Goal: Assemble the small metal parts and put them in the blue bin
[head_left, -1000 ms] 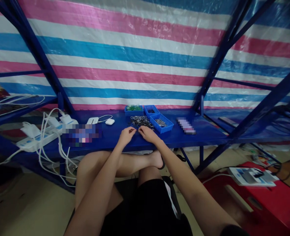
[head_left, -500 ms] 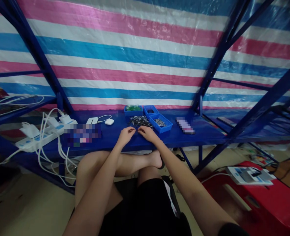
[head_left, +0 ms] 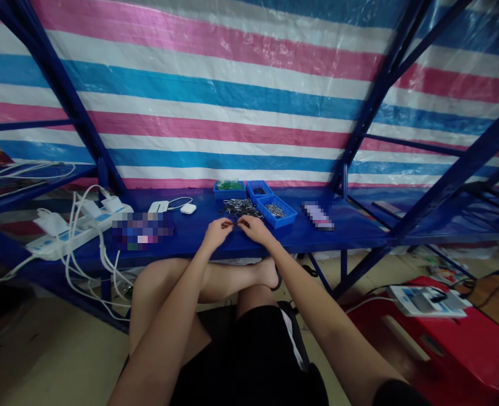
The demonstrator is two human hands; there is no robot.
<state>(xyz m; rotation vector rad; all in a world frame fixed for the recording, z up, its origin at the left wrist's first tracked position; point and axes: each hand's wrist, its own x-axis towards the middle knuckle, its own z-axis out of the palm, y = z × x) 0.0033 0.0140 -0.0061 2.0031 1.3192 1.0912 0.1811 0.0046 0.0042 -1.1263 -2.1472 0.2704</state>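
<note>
Both hands rest on the near edge of the blue metal shelf (head_left: pixel 350 228), fingertips nearly meeting. Left hand (head_left: pixel 216 232): fingers curled in, thumb and forefinger pinched together; whatever sits between them is too small to resolve. Right hand (head_left: pixel 252 228): likewise curled, fingertips pinched toward the left hand; contents cannot be told.

Just beyond the fingertips lies a loose pile of small metal parts (head_left: pixel 239 208), grey, glinting, thin and pin-like, heaped directly on the shelf surface. Right of the pile, touching it, a shallow blue plastic bin (head_left: pixel 277 211) holds more of the same grey pieces. Two further blue bins stand behind: one with green pieces (head_left: pixel 229 186), one with dark contents (head_left: pixel 259 191).

Far left: white power strips (head_left: pixel 63 237) with looping white cables. Backdrop: glossy woven tarpaulin (head_left: pixel 232 101), pink, white and blue stripes.
</note>
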